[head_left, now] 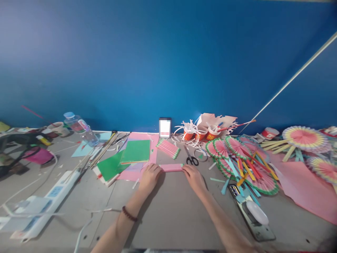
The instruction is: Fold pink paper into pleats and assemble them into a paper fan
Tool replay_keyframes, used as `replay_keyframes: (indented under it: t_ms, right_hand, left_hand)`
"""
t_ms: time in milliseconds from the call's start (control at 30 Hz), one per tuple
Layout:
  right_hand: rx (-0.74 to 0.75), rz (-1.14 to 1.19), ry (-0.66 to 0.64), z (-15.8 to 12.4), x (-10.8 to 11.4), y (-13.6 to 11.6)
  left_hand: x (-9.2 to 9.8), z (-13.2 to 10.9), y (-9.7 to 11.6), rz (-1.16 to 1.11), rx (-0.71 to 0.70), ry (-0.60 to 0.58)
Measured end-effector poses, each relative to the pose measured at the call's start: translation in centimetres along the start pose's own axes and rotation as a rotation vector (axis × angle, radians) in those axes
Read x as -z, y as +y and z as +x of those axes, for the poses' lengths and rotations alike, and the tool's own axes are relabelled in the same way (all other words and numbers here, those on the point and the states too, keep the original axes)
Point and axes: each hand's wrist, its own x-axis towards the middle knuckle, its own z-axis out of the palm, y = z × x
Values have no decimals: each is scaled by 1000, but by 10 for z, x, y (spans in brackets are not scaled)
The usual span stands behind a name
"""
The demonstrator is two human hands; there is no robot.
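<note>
**Figure: Two hands holding a pleated strip at its ends**

The left hand (150, 175) and the right hand (193, 175) rest on the grey table (168, 211), one at each end of a folded pink strip (171, 167) with a green edge. The strip lies flat and crosswise, just in front of the person and midway between the hands. Each hand's fingers are drawn together and closed down on one end. Whether they pinch the paper or only press it to the table cannot be told. Holding both ends at once plausibly keeps the pleats compressed, so the strip does not spring open.

A bead bracelet (129, 213) sits on the left wrist. Just beyond the strip lie black scissors (192, 161) and a bundle of similar pleated strips (168, 148), near but not touching either hand. Green paper sheets (136, 151) lie on pink sheets to the left of the bundle. Finished paper fans (237, 158) with coloured stick handles are heaped to the right, well apart from the cleared patch where the hands rest. Red paper cups (201, 133) and an upright phone (165, 127) stand against the blue wall (158, 63). A white power strip (52, 193) lies at the far left.
</note>
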Motion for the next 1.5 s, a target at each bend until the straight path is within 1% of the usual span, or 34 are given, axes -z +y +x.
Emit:
replay_keyframes:
  t_ms: [200, 367, 500, 633, 767, 1033, 1167, 1267, 1400, 1500]
  right_hand:
    - [-11, -18, -29, -2, -1, 2]
    - [3, -18, -24, -2, 0, 1]
    - [-29, -27, -10, 0, 2, -3]
    - [-46, -36, -10, 0, 4, -7]
    - [-40, -44, -13, -2, 3, -7]
    - [-2, -73, -6, -4, -1, -7]
    - [-17, -214, -73, -6, 1, -16]
    - [-28, -287, -98, -10, 2, -24]
    - [-30, -370, -167, -16, 3, -33]
    - [-30, -405, -205, -18, 4, -38]
  left_hand:
    - [-7, -3, -7, -25, -21, 5]
    - [-1, -3, -7, -34, -36, -36]
    - [2, -2, -5, -31, 9, -52]
    - [-1, -3, -6, -40, 58, -35]
    - [-4, -4, -7, -47, 74, -23]
    - [-3, -3, -4, -74, 73, -12]
    - [0, -4, 0, -3, 65, -31]
    - [4, -6, 7, 59, 46, -93]
    - [7, -12, 24, 260, 58, -198]
    - [6, -18, 38, 392, 48, -212]
